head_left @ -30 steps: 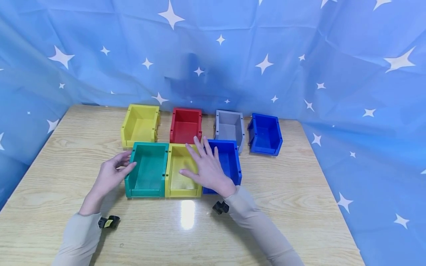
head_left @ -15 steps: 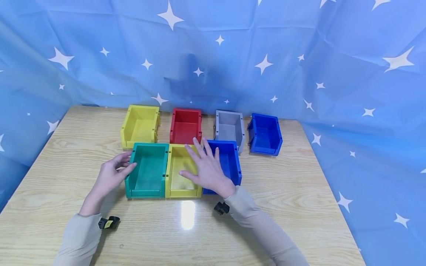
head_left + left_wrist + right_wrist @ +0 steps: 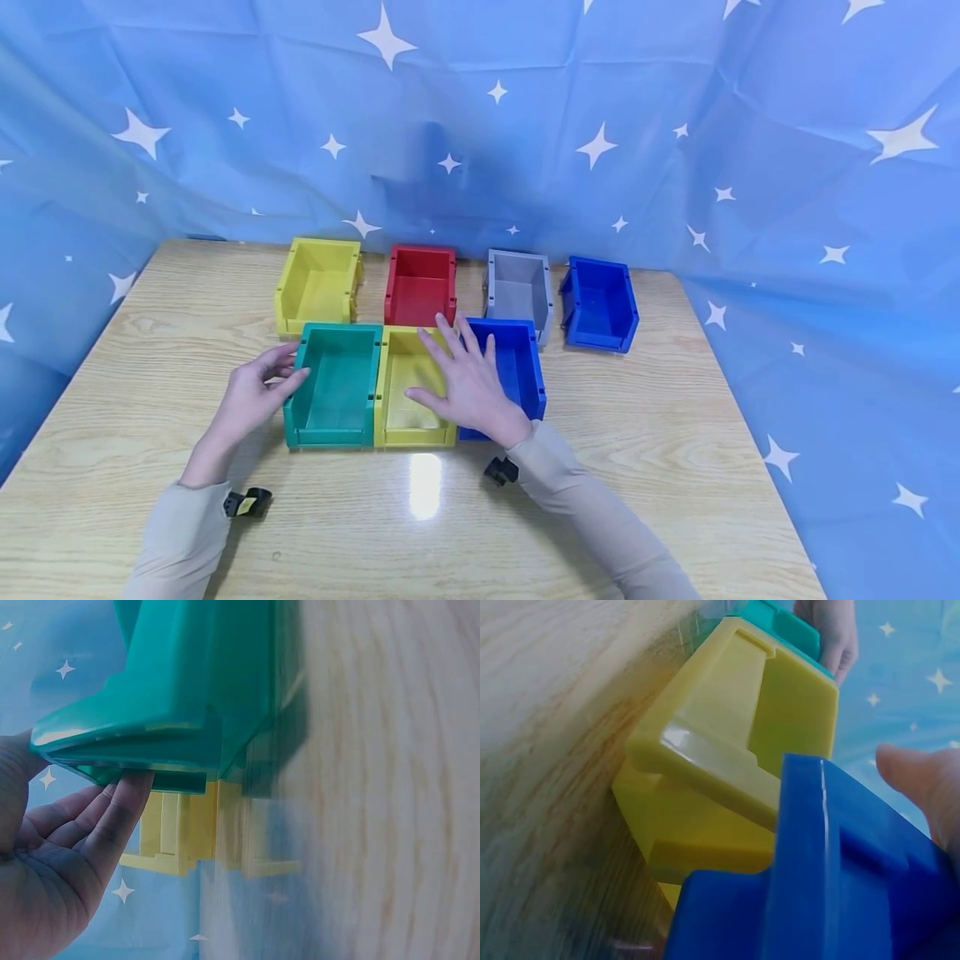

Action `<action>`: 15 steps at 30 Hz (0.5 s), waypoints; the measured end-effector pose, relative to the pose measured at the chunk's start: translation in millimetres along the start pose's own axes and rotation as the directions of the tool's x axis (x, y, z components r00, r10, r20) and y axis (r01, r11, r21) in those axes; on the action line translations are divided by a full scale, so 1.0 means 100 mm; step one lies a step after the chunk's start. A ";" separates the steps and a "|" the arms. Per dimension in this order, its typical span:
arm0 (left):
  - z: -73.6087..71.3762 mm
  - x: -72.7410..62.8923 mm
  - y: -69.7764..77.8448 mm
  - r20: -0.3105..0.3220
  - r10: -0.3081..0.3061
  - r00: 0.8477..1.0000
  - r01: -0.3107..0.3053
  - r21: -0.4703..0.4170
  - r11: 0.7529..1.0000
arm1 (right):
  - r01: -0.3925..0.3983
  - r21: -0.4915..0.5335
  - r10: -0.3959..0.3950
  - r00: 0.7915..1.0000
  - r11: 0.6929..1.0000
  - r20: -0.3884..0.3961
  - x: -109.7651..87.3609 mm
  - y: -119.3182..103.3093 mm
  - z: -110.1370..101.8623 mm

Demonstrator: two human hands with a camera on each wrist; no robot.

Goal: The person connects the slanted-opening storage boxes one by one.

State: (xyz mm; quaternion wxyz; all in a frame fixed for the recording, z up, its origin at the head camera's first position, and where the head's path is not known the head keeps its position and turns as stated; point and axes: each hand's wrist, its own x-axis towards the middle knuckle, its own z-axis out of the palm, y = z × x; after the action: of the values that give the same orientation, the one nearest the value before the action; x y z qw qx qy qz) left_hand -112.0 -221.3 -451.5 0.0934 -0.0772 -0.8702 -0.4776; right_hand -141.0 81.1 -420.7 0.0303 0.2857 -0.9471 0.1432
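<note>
Three open-front plastic bins stand side by side in the head view: a green bin [image 3: 335, 437], a yellow bin [image 3: 415, 437] and a blue bin [image 3: 536, 377]. On the left, my left hand [image 3: 251, 396] pinches the green bin's side wall. The left wrist view has the fingers of that hand [image 3: 71, 844] under the rim and the thumb at its edge. My right hand [image 3: 472, 387] is spread over the yellow and blue bins and holds nothing. Its thumb [image 3: 919, 776] shows above the blue bin [image 3: 802, 855] in the right wrist view.
Behind stands a row of smaller bins: yellow [image 3: 317, 283], red [image 3: 420, 296], grey [image 3: 517, 292] and blue [image 3: 602, 304]. A blue curtain [image 3: 480, 125] with white stars hangs along the back and sides of the wooden table [image 3: 660, 467].
</note>
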 end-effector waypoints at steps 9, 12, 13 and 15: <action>0.00 0.00 0.01 -0.002 -0.004 1.000 0.004 0.004 1.000 | 0.009 0.004 -0.009 1.000 1.000 0.002 0.00 0.01 0.01; 0.00 0.00 0.01 0.001 -0.006 1.000 0.006 0.005 1.000 | 0.012 0.010 -0.012 1.000 1.000 -0.005 0.00 0.01 0.02; 0.00 0.00 0.01 0.001 -0.005 1.000 0.005 0.005 1.000 | 0.012 0.007 -0.012 1.000 1.000 -0.007 0.00 0.02 0.02; 0.00 0.00 0.01 0.003 -0.004 1.000 0.003 0.005 1.000 | 0.014 -0.002 -0.014 1.000 1.000 -0.011 0.00 0.02 0.03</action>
State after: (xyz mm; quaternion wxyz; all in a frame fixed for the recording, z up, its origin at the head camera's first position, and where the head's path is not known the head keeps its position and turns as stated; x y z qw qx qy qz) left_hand -112.0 -221.0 -450.6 0.0915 -0.0762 -0.8716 -0.4755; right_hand -142.0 81.5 -424.1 0.0369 0.2914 -0.9450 0.1439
